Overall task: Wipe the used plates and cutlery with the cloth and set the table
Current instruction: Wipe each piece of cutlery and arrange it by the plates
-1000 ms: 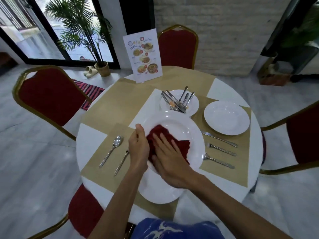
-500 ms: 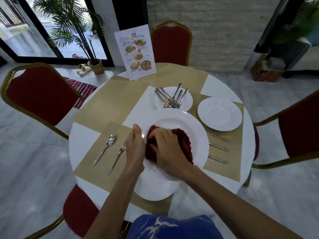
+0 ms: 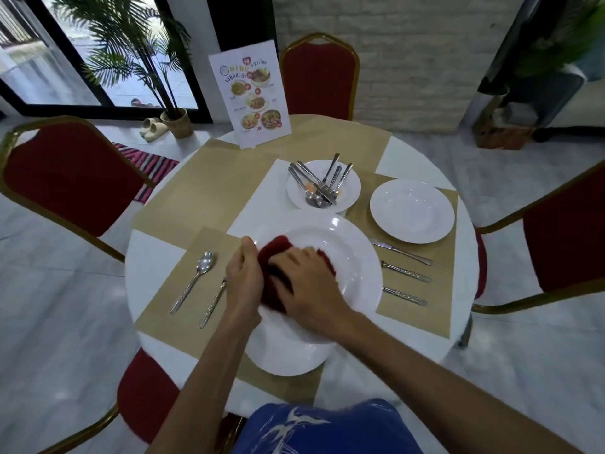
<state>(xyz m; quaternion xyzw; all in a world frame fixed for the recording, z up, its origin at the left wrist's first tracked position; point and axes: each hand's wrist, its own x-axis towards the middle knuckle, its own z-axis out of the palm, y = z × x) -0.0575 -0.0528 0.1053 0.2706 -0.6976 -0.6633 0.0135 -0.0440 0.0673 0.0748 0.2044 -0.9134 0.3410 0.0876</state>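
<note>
A large white plate (image 3: 347, 244) is held above the table, with my left hand (image 3: 244, 280) gripping its left rim. My right hand (image 3: 307, 290) presses a dark red cloth (image 3: 273, 253) onto the plate's left half. Under it a second white plate (image 3: 288, 358) lies on the near placemat. A small plate (image 3: 352, 191) further back holds several used knives, forks and spoons (image 3: 320, 188). A spoon (image 3: 193, 280) and a fork (image 3: 212, 304) lie on the left placemat. Three pieces of cutlery (image 3: 406, 273) lie on the right placemat beside an empty white plate (image 3: 412, 211).
The round white table (image 3: 147, 257) carries tan placemats and a standing menu card (image 3: 250, 96) at the back. Red chairs with gold frames stand at the left (image 3: 65, 178), back (image 3: 319, 77), right (image 3: 563, 231) and near left. A potted palm (image 3: 173, 122) stands by the window.
My right hand has dragged the cloth from the plate's middle toward its left rim, bunching it up. My left hand keeps its grip on the rim.
</note>
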